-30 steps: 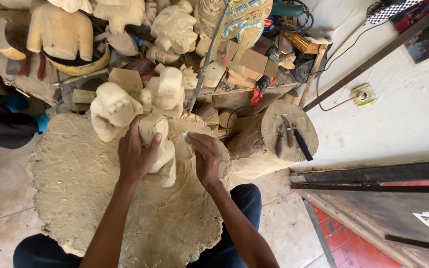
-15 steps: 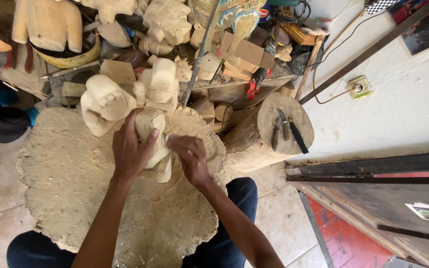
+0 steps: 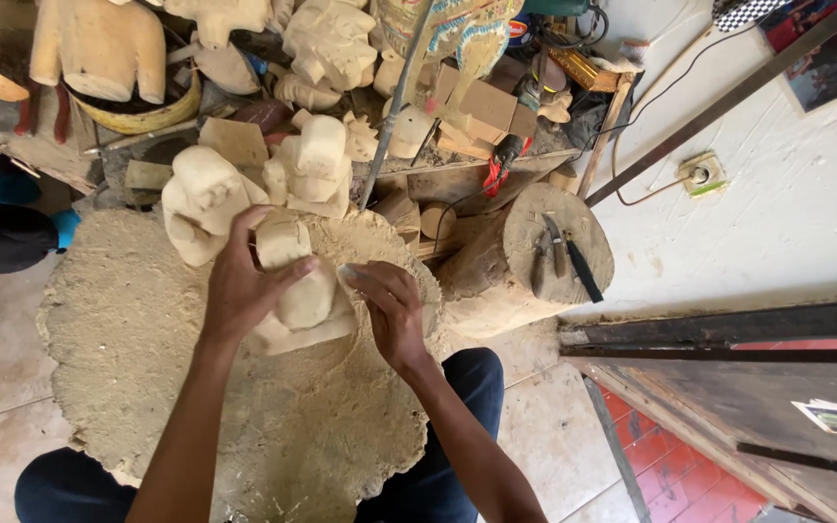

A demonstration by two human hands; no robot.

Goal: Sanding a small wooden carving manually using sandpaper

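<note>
I see my left hand [image 3: 244,286] clasped over the pale wooden carving [image 3: 297,291], hiding much of it on the round work block [image 3: 128,329]. My right hand [image 3: 389,310] is curled at its side, perhaps pinching something small that I cannot make out.

I see a log stump [image 3: 525,261] with chisels [image 3: 562,254] lying on top, unfinished pale carvings [image 3: 314,172] crowded behind, a painted figure [image 3: 457,34], a wall socket [image 3: 699,174] and red floor tiles [image 3: 670,465]
</note>
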